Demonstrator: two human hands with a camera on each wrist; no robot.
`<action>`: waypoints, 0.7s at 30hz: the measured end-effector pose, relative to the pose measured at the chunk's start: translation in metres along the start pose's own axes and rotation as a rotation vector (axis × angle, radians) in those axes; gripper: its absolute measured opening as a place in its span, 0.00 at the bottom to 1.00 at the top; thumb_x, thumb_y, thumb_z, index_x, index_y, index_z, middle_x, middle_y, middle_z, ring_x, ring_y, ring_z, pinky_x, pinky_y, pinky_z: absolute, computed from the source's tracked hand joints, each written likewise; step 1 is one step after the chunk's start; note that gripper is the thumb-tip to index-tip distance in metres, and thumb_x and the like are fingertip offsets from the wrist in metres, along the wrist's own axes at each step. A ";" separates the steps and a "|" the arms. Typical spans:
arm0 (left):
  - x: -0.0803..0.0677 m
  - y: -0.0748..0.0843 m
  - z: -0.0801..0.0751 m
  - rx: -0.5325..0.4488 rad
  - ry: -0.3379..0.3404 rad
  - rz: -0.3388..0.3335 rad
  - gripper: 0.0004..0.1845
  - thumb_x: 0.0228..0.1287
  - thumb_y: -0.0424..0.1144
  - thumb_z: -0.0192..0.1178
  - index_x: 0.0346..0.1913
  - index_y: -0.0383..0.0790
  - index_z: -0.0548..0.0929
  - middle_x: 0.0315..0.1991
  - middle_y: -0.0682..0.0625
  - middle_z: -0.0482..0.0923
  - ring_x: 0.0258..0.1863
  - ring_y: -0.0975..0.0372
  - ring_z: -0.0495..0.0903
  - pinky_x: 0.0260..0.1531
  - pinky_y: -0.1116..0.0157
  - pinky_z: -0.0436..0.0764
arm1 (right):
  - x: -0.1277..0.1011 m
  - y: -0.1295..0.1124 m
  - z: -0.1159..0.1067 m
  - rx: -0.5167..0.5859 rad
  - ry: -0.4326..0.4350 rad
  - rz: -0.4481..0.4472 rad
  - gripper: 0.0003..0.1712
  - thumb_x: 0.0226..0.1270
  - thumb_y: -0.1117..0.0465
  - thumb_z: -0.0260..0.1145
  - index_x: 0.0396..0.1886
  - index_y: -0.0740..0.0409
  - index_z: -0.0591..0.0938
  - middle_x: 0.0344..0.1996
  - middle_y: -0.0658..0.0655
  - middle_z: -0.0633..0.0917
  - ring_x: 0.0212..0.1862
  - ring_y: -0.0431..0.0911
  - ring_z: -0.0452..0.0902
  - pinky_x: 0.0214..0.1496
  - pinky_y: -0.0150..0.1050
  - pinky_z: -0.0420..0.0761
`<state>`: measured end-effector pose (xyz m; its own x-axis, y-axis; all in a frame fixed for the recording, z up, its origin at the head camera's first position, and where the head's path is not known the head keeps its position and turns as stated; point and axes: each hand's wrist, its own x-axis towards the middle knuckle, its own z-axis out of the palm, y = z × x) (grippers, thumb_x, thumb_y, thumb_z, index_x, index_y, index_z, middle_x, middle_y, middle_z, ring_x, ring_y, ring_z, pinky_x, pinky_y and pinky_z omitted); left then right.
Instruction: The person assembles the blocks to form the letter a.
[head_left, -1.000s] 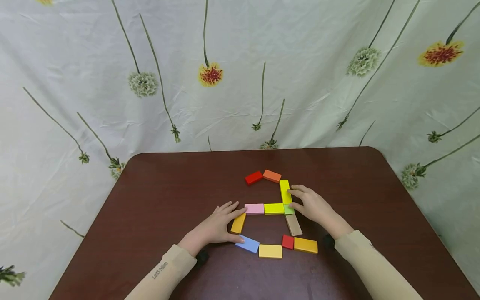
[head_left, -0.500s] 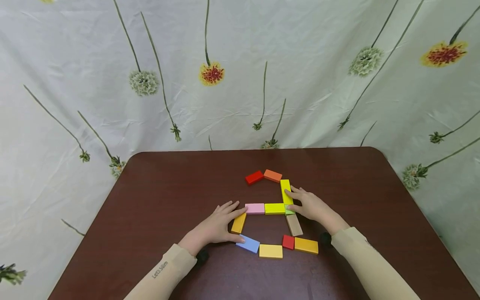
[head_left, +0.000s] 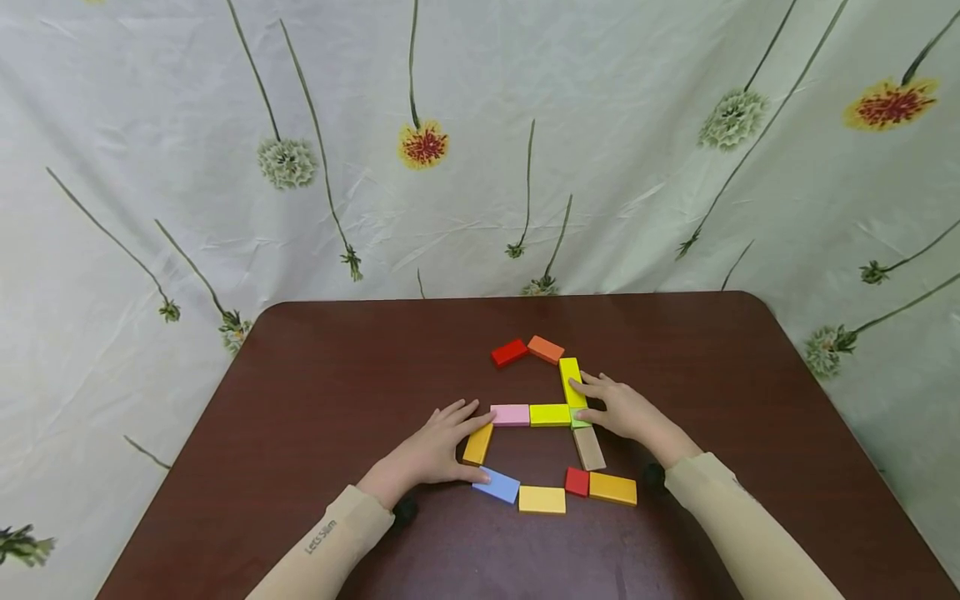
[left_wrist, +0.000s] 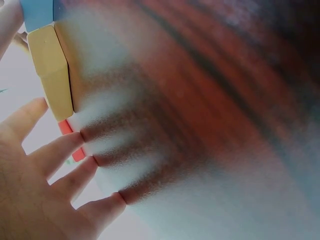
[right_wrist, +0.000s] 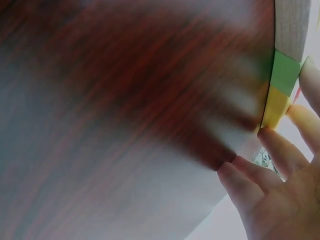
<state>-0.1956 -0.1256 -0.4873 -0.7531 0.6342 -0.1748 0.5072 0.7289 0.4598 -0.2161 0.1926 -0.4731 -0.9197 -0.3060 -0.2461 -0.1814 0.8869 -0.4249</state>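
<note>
My left hand (head_left: pixel 427 450) spreads over the left side of a flat outline of coloured wooden blocks. Its thumb touches the blue block (head_left: pixel 501 487), and the index fingertip lies where the orange block (head_left: pixel 478 446) meets the pink block (head_left: pixel 512 415). In the left wrist view the other fingertips reach down to the tabletop. My right hand (head_left: pixel 632 415) lies at the outline's right side, thumb on the small green block (right_wrist: pixel 286 72). Its index finger touches the upper yellow block (head_left: pixel 569 371), which runs away from the green one. The remaining fingers rest beside it, loosely spread.
A second yellow block (head_left: pixel 550 415) joins pink to green, with a beige block (head_left: pixel 590 448) below. Nearer lie a pale yellow block (head_left: pixel 542 500), a red block (head_left: pixel 577 482) and an amber block (head_left: pixel 612 489). Red (head_left: pixel 509 352) and coral (head_left: pixel 546 348) blocks lie at the far end.
My right hand has shifted slightly left, bringing its thumb farther over the green block and its index finger farther onto the upper yellow block. My left hand holds its place.
</note>
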 end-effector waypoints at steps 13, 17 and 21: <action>0.001 0.000 0.000 -0.002 -0.002 -0.008 0.48 0.46 0.63 0.67 0.71 0.56 0.60 0.73 0.44 0.52 0.72 0.46 0.47 0.65 0.39 0.48 | -0.002 0.000 -0.001 0.011 0.016 -0.013 0.37 0.61 0.49 0.64 0.69 0.49 0.65 0.69 0.62 0.63 0.70 0.63 0.52 0.62 0.63 0.62; 0.001 0.001 -0.001 -0.003 -0.001 -0.008 0.48 0.46 0.63 0.67 0.71 0.55 0.60 0.73 0.44 0.52 0.72 0.46 0.47 0.65 0.39 0.49 | -0.002 0.000 0.000 0.016 0.015 -0.006 0.37 0.62 0.49 0.64 0.69 0.49 0.65 0.69 0.62 0.63 0.70 0.63 0.52 0.62 0.63 0.62; 0.000 0.001 -0.001 0.002 -0.004 -0.010 0.48 0.46 0.63 0.66 0.71 0.55 0.60 0.73 0.44 0.52 0.72 0.46 0.47 0.65 0.39 0.49 | -0.002 0.001 0.001 0.016 0.023 -0.011 0.37 0.62 0.48 0.64 0.69 0.49 0.65 0.69 0.62 0.63 0.70 0.63 0.52 0.62 0.63 0.62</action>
<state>-0.1957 -0.1247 -0.4860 -0.7564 0.6281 -0.1826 0.5007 0.7356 0.4562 -0.2137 0.1939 -0.4738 -0.9254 -0.3074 -0.2215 -0.1859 0.8778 -0.4414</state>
